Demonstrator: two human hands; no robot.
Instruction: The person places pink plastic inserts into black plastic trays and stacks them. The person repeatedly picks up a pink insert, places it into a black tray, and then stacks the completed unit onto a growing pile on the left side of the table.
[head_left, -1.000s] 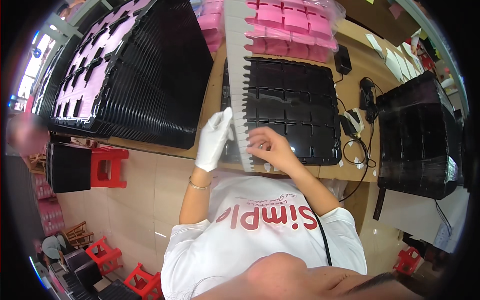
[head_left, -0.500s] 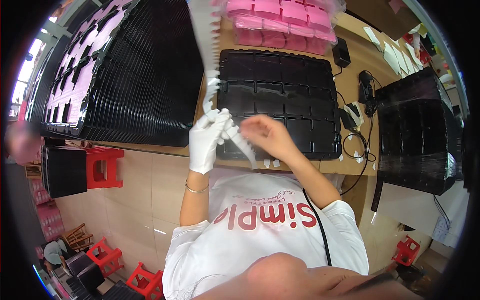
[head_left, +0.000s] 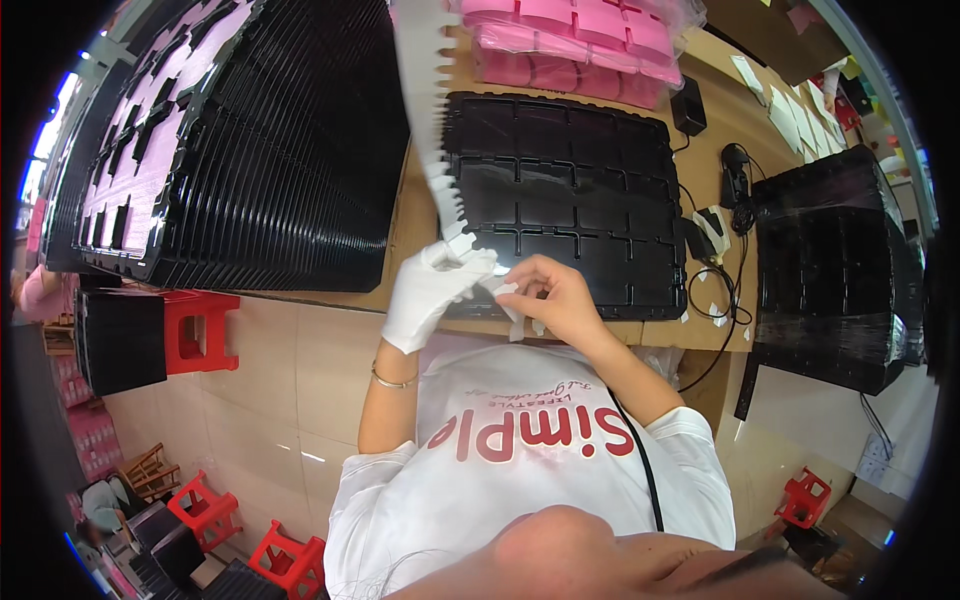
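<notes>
A long white strip (head_left: pixel 425 95) with one notched edge hangs over the table from beyond the top of the view. My left hand (head_left: pixel 420 298), in a white glove, is closed around its lower part. My bare right hand (head_left: pixel 556 297) meets it just to the right, thumb and forefinger pinching the strip close to its short hanging end. Beneath and beyond both hands lies a black plastic tray (head_left: pixel 580 190) with moulded compartments. What exactly sits between the right fingertips is partly hidden.
A tall stack of black trays (head_left: pixel 290 150) rises at the left, with pink sheets on its side. Pink wrapped packs (head_left: pixel 570 75) lie at the back. Cables (head_left: pixel 738 300), a black adapter (head_left: pixel 688 105) and another wrapped black stack (head_left: pixel 825 270) stand right. Red stools (head_left: pixel 203 335) are on the floor.
My right hand has gone from apart and blurred to pinching the strip near its end. My left hand has shifted slightly right and nearer me, and the strip has swung right.
</notes>
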